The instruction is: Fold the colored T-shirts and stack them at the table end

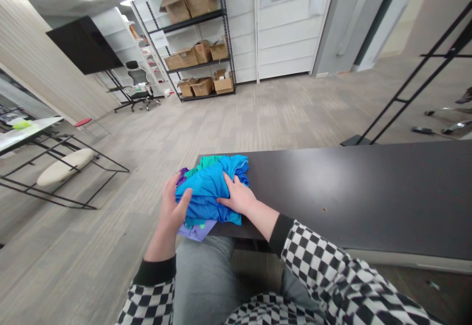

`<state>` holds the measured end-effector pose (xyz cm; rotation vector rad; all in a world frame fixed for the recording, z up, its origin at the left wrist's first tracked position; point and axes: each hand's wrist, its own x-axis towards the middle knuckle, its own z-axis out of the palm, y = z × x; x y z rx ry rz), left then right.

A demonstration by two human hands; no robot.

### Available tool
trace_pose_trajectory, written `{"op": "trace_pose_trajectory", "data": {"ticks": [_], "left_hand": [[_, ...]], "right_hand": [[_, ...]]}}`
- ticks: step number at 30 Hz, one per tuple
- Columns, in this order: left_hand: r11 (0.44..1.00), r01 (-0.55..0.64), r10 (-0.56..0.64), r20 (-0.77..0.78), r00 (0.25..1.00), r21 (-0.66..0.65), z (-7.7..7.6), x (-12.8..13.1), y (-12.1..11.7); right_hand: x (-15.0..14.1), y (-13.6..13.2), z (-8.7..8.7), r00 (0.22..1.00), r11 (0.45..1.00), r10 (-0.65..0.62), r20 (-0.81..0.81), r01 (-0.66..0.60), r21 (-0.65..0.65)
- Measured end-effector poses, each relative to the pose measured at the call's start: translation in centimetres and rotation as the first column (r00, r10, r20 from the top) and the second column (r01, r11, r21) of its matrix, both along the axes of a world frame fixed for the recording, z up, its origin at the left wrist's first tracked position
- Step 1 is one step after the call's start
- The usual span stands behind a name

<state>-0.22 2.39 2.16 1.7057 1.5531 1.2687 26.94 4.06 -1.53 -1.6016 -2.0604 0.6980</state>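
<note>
A pile of folded cloths lies at the left end of the dark table. On top is a bright blue cloth; a green one shows behind it and a lilac one hangs out underneath at the table edge. My left hand grips the pile's left side, thumb on top of the blue cloth. My right hand rests on the blue cloth from the right, fingers pressed onto the fabric. Both sleeves are black-and-white checked.
A metal shelf rack with cardboard boxes stands at the far wall. An office chair and a black screen are at the back left. A cushioned bench and a white table stand left. A black frame rises right.
</note>
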Motion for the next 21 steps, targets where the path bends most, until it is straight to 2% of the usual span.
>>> {"op": "trace_pose_trajectory", "data": {"ticks": [2,4,7,10,12,15,18,21], "left_hand": [[0.989,0.15,-0.144,-0.233,0.962,0.005,-0.7,1.2,0.7],[0.992,0.129,-0.124,-0.304,0.945,-0.005,-2.0,2.1,1.7],[0.999,-0.01,0.005,-0.156,0.988,-0.032,-3.8,1.9,3.2],[0.991,-0.062,0.071,0.07,0.995,-0.118,-4.5,0.8,4.0],[0.977,-0.091,0.144,0.279,0.949,-0.193,-4.6,0.2,4.2],[0.948,-0.1,0.252,0.523,0.814,-0.302,-4.6,-0.2,4.6],[0.924,-0.155,0.342,0.575,0.743,-0.349,-4.5,-0.7,5.1],[0.908,-0.199,0.39,0.569,0.724,-0.369,-4.3,-0.9,5.3]], "right_hand": [[0.4,0.5,0.5,0.999,1.0,0.001,-0.052,-0.002,-0.009],[1.1,1.0,0.9,0.989,1.0,0.021,-0.147,-0.019,0.011],[2.9,1.1,0.5,0.954,0.998,0.016,-0.299,0.002,0.061],[5.0,0.2,-0.7,0.95,0.998,-0.004,-0.313,0.025,0.062],[6.1,-0.6,-1.4,0.959,0.997,-0.004,-0.283,0.027,0.076],[6.9,-1.3,-1.6,0.973,0.992,0.008,-0.231,0.021,0.121],[7.9,-1.6,-1.0,0.987,0.99,-0.01,-0.161,0.032,0.138],[10.6,-2.1,-0.5,0.986,0.98,-0.122,-0.11,0.137,0.144]]}}
